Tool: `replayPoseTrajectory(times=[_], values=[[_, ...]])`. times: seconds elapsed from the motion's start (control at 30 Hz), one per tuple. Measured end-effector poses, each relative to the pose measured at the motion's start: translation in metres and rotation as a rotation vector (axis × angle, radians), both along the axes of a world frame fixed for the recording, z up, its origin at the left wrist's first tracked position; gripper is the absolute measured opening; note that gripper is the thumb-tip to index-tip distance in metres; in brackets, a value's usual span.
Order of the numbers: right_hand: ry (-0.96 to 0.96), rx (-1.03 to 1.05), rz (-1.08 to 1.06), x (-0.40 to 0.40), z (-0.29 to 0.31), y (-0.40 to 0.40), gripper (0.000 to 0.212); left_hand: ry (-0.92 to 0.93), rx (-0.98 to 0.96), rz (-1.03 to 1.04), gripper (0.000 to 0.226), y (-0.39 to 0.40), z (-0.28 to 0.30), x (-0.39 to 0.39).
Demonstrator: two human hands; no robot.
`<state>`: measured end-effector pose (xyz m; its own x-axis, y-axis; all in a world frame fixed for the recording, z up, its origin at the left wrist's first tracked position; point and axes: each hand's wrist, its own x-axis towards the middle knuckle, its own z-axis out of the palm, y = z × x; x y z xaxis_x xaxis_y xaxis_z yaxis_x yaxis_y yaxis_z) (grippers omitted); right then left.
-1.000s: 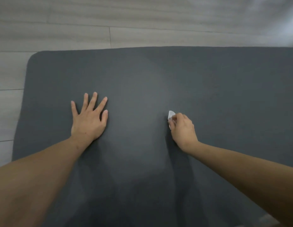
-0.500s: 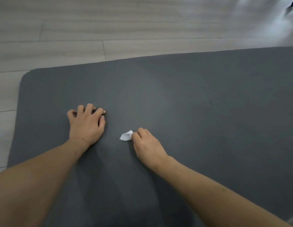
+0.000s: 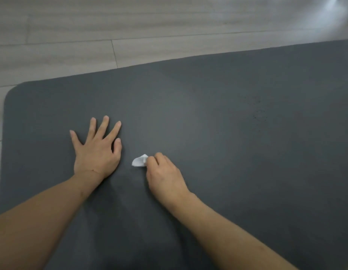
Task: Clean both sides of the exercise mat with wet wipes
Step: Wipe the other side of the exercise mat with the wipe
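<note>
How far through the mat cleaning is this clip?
Done: cannot tell how much is wiped; no clear wet trail shows. In hand: the right hand rubs a wet wipe on the mat, left hand flat on it. Left: dark specks at right, and the underside.

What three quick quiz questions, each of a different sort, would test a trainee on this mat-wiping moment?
1. True or false: the left hand lies flat on the mat with fingers spread.
2. Which hand holds the wipe? A) left B) right C) neither
3. Fill in: the small dark specks on the mat lie to the ___ of the right hand.

Key: 1 true; 2 B; 3 right. The mat lies on a pale wood floor, and the wipe sits between the two hands.
</note>
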<state>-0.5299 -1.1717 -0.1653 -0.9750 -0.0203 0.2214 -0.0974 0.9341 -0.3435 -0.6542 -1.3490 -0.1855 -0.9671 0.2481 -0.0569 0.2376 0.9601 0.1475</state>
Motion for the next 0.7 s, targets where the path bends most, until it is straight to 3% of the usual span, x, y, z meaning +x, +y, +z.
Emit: replayPoseTrajectory(times=[0.1, 0.2, 0.27, 0.37, 0.43, 0.47, 0.53, 0.6, 0.67, 0.7], values=[[-0.017, 0.084, -0.358, -0.019, 0.007, 0.102, 0.006, 0.009, -0.008, 0.001, 0.057, 0.002, -0.002, 0.000], [-0.051, -0.012, -0.770, -0.028, 0.012, 0.158, 0.011, -0.001, -0.021, 0.002, 0.058, 0.003, 0.000, -0.001], [0.021, -0.032, -0.755, -0.033, 0.011, 0.111, 0.015, -0.006, -0.019, 0.012, 0.058, 0.002, 0.000, -0.001], [0.033, -0.026, -0.246, -0.023, 0.004, -0.004, 0.015, -0.013, -0.019, 0.013, 0.058, 0.002, 0.001, -0.001], [-0.006, 0.032, 0.023, -0.017, 0.002, -0.019, 0.010, -0.012, -0.021, 0.011, 0.058, 0.001, 0.002, -0.001], [-0.009, 0.019, 0.046, -0.021, 0.000, 0.001, 0.011, -0.014, -0.021, 0.011, 0.058, 0.002, 0.002, -0.002], [-0.043, 0.007, -0.123, -0.033, 0.003, 0.063, 0.022, -0.014, -0.022, 0.012, 0.058, 0.002, 0.001, -0.002], [-0.079, 0.015, -0.440, -0.045, 0.007, 0.126, 0.019, -0.011, -0.023, 0.015, 0.058, 0.003, 0.001, -0.002], [-0.057, -0.016, -0.698, -0.056, 0.008, 0.139, 0.015, -0.010, -0.018, 0.015, 0.058, 0.003, 0.001, -0.003], [-0.050, -0.033, -0.711, -0.061, 0.007, 0.117, 0.017, -0.013, -0.017, 0.016, 0.058, 0.002, 0.001, -0.003]])
